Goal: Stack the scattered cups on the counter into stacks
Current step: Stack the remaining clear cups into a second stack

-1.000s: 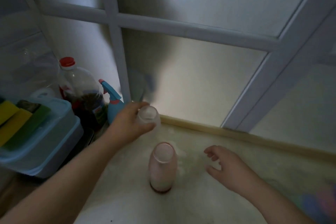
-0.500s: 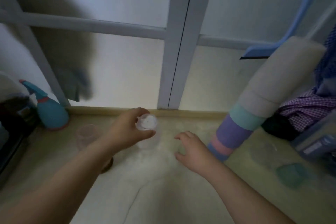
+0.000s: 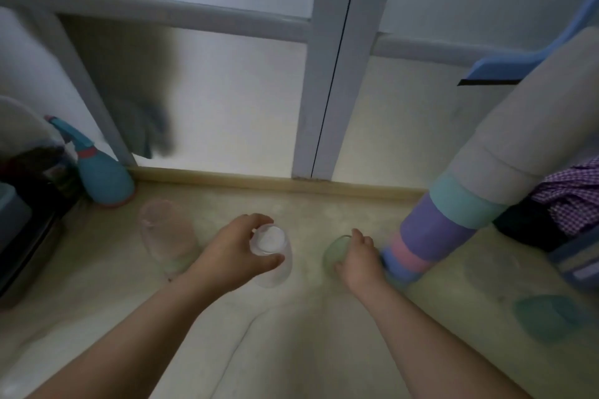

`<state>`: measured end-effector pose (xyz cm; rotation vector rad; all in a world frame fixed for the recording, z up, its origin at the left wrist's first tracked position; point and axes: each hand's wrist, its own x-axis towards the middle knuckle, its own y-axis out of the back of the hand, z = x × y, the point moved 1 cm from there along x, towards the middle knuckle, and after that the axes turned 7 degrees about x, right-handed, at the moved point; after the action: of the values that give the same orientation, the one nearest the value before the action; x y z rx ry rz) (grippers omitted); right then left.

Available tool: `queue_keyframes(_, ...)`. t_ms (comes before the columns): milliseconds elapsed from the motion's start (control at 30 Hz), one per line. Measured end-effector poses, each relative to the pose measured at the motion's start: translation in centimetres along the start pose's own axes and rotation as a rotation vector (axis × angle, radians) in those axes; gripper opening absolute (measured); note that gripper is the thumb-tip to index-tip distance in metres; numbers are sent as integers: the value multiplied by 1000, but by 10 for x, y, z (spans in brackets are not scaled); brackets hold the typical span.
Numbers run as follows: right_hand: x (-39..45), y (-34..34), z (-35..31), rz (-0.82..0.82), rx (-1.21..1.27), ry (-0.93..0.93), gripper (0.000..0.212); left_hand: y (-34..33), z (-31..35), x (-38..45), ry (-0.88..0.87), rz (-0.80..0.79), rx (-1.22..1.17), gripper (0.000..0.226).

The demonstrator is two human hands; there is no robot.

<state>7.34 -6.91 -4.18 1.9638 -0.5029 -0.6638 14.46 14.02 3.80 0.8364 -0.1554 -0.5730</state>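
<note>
The left hand [image 3: 235, 251] grips a clear cup [image 3: 271, 256] upside down, fingers closed around its top, on the counter [image 3: 308, 343]; the right hand [image 3: 358, 257] closes on a green cup [image 3: 335, 251] beside it; a pinkish cup stack [image 3: 167, 235] stands to the left, near a blue spray bottle [image 3: 100, 172]; a teal cup [image 3: 547, 317] is well apart at right.

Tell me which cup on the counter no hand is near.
The teal cup at far right, alone. The left hand grips the clear cup; the right hand touches the green cup.
</note>
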Motion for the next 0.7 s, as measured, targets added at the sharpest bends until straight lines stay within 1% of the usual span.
queue_keyframes(100, -2, 2, -5, 0, 81, 53, 60, 8, -4, -5, 1, 21, -8, 59)
queue_keyframes(200, -8, 10, -25, -19, 251, 136, 61, 25, -2, -13, -4, 55, -19, 59)
queue_keyframes(333, -20, 42, -76, -24, 378, 318, 60, 66, 4, -25, -18, 156, -22, 62)
queue_keyframes(433, -30, 75, -122, -4, 439, 480, 60, 112, 10, -31, -22, 280, -58, 66)
queue_keyframes(500, -38, 92, -150, 3, 466, 570, 57, 143, 12, -33, -10, 359, -82, 59)
queue_keyframes(567, -44, 102, -171, -28, 495, 619, 56, 168, 10, -32, -12, 412, -58, 51)
queue_keyframes(633, -48, 103, -186, -71, 500, 637, 56, 182, 1, -29, -8, 436, -35, 48)
queue_keyframes(700, -50, 98, -195, -105, 495, 646, 57, 181, -12, -26, 32, 421, -4, 48)
